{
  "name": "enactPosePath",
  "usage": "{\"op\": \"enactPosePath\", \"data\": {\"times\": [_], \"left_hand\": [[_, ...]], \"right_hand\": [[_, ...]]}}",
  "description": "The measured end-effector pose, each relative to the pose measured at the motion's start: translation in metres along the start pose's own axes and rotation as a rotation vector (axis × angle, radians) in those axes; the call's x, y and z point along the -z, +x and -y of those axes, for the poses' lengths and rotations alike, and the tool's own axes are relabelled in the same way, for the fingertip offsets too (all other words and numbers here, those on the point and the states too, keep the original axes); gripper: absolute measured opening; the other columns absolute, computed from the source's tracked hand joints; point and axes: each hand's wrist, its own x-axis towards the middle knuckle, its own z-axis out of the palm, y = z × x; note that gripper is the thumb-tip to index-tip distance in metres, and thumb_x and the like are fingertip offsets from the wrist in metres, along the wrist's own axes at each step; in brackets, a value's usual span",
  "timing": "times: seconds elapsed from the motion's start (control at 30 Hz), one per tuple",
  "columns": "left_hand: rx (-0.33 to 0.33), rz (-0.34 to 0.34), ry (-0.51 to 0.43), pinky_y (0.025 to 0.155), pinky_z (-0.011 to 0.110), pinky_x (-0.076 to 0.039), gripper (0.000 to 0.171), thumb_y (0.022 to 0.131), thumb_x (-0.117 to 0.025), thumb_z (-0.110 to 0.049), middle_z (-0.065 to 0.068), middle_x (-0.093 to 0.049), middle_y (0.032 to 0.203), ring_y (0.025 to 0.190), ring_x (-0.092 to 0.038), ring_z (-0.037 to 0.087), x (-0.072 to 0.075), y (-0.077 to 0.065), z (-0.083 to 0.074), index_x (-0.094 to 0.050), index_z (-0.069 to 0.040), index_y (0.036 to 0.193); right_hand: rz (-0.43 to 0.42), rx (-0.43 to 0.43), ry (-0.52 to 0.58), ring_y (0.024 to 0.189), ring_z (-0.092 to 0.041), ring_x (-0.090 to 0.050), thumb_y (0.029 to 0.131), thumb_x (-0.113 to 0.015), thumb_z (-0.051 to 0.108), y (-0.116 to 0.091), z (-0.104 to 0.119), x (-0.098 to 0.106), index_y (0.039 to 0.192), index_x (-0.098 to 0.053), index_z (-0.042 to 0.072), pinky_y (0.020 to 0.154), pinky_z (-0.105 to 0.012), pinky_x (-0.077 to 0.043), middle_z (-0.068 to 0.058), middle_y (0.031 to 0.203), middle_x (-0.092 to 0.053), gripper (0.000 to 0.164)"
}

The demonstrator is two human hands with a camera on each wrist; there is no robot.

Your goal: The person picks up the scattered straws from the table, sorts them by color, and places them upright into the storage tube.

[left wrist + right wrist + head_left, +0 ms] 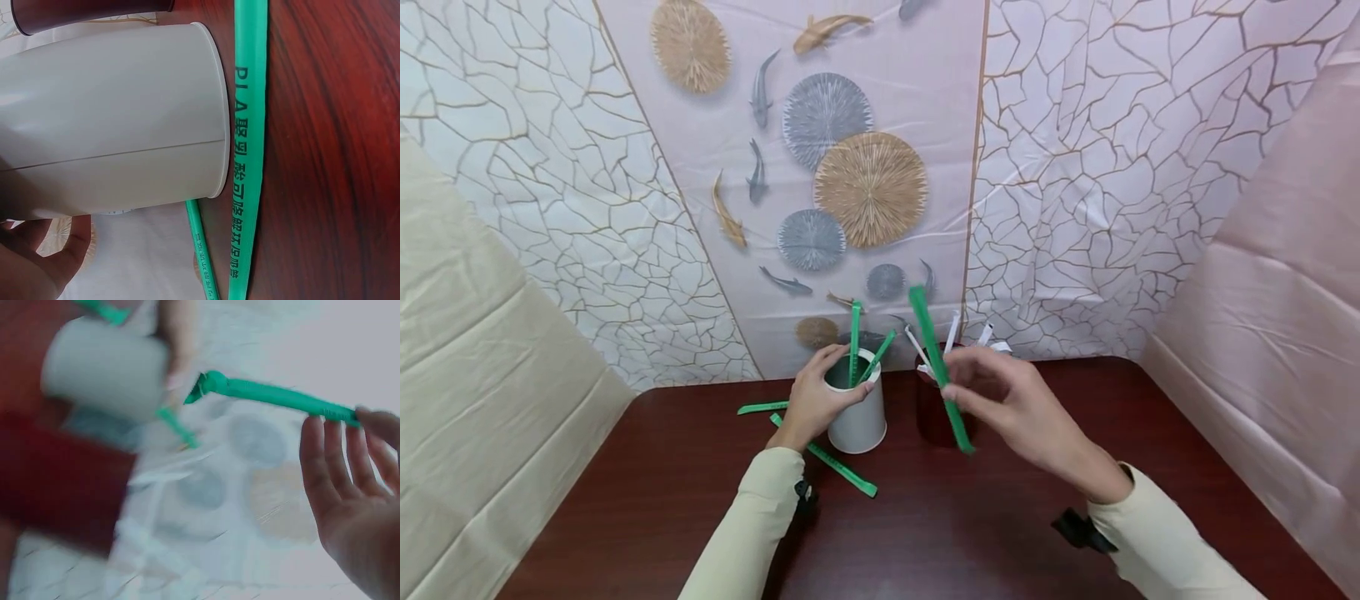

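Note:
My left hand (pixel 815 402) holds the white cup (pixel 861 423) by its rim, thumb on the near side. Two green wrapped straws (pixel 854 337) lean inside that cup. A third green wrapped straw (pixel 275 394) is pinched near one end between the thumb and fingers of my right hand (pixel 1021 407), in front of the dark red cup (pixel 931 410). White-wrapped straws (pixel 952 330) stick out of the red cup. Beside the white cup, a loose green straw (pixel 249 137) with printed lettering lies on the table, and another loose green straw (pixel 760 407) lies farther left.
Everything stands on a dark red-brown wooden table (pixel 917 542). Behind its back edge hangs a patterned cloth (pixel 1037 208). Plain beige cloth (pixel 482 400) hangs at the left, and pinkish cloth (pixel 1262 333) at the right. The right wrist view is blurred.

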Motion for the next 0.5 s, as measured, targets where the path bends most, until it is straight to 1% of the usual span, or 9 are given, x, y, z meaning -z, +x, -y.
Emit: {"op": "enactPosePath", "data": {"times": [0.03, 0.13, 0.2, 0.27, 0.3, 0.37, 0.43, 0.5], "left_hand": [[0.001, 0.002, 0.0, 0.106, 0.061, -0.047, 0.078, 0.084, -0.081, -0.061, -0.005, -0.053, 0.154, 0.138, -0.054, 0.032, 0.0, 0.0, 0.0, -0.059, -0.029, 0.151], [0.004, 0.008, 0.004, 0.106, 0.061, -0.046, 0.078, 0.085, -0.081, -0.061, -0.004, -0.052, 0.155, 0.139, -0.053, 0.032, 0.001, 0.0, -0.002, -0.059, -0.029, 0.152], [0.01, 0.01, 0.006, 0.107, 0.061, -0.046, 0.078, 0.085, -0.081, -0.062, -0.004, -0.051, 0.156, 0.139, -0.053, 0.032, 0.003, 0.0, -0.002, -0.058, -0.03, 0.153], [0.013, 0.012, 0.002, 0.108, 0.061, -0.045, 0.078, 0.085, -0.081, -0.062, -0.004, -0.05, 0.156, 0.139, -0.053, 0.031, 0.003, 0.0, -0.003, -0.058, -0.03, 0.153], [0.015, 0.014, -0.003, 0.108, 0.06, -0.046, 0.078, 0.085, -0.081, -0.062, -0.005, -0.05, 0.155, 0.139, -0.053, 0.031, 0.004, 0.0, -0.003, -0.057, -0.031, 0.153], [0.017, 0.016, -0.011, 0.108, 0.059, -0.046, 0.079, 0.085, -0.081, -0.063, -0.006, -0.051, 0.155, 0.139, -0.053, 0.03, 0.003, 0.0, -0.003, -0.058, -0.029, 0.152], [0.02, 0.016, -0.02, 0.109, 0.059, -0.046, 0.08, 0.084, -0.081, -0.062, -0.005, -0.051, 0.155, 0.139, -0.053, 0.029, 0.002, 0.0, -0.002, -0.059, -0.025, 0.152], [0.031, 0.018, -0.028, 0.109, 0.057, -0.046, 0.083, 0.084, -0.082, -0.06, -0.006, -0.051, 0.156, 0.14, -0.053, 0.028, 0.001, 0.0, -0.002, -0.058, -0.022, 0.153]], "right_hand": [[-0.039, 0.014, 0.023, 0.083, -0.015, -0.067, 0.095, -0.074, -0.006, 0.009, 0.006, -0.003, 0.118, -0.07, 0.007, 0.072, -0.027, -0.059, -0.001, 0.096, -0.071, 0.027], [-0.151, 0.073, 0.059, 0.086, -0.018, -0.069, 0.095, -0.073, -0.007, 0.035, 0.018, -0.017, 0.121, -0.069, 0.002, 0.072, -0.028, -0.06, -0.008, 0.099, -0.073, 0.028], [-0.201, 0.093, 0.084, 0.089, -0.021, -0.071, 0.096, -0.072, -0.007, 0.053, 0.02, -0.029, 0.122, -0.069, -0.001, 0.074, -0.03, -0.062, -0.012, 0.099, -0.073, 0.027], [-0.235, 0.083, 0.096, 0.092, -0.024, -0.073, 0.098, -0.07, -0.006, 0.071, 0.014, -0.043, 0.122, -0.068, -0.004, 0.076, -0.033, -0.063, -0.017, 0.102, -0.073, 0.024], [-0.24, 0.063, 0.101, 0.091, -0.026, -0.074, 0.099, -0.069, -0.004, 0.079, 0.009, -0.051, 0.122, -0.068, -0.004, 0.076, -0.034, -0.063, -0.018, 0.102, -0.073, 0.023], [-0.238, 0.014, 0.071, 0.093, -0.028, -0.075, 0.102, -0.067, -0.001, 0.092, -0.006, -0.068, 0.122, -0.067, -0.004, 0.078, -0.036, -0.064, -0.019, 0.104, -0.072, 0.02], [-0.215, -0.049, 0.005, 0.093, -0.029, -0.075, 0.104, -0.064, 0.002, 0.1, -0.022, -0.085, 0.122, -0.066, -0.003, 0.08, -0.037, -0.063, -0.019, 0.106, -0.072, 0.019], [-0.177, -0.102, -0.081, 0.096, -0.028, -0.074, 0.105, -0.063, 0.004, 0.104, -0.037, -0.1, 0.123, -0.067, -0.001, 0.083, -0.037, -0.062, -0.016, 0.107, -0.072, 0.018]]}}
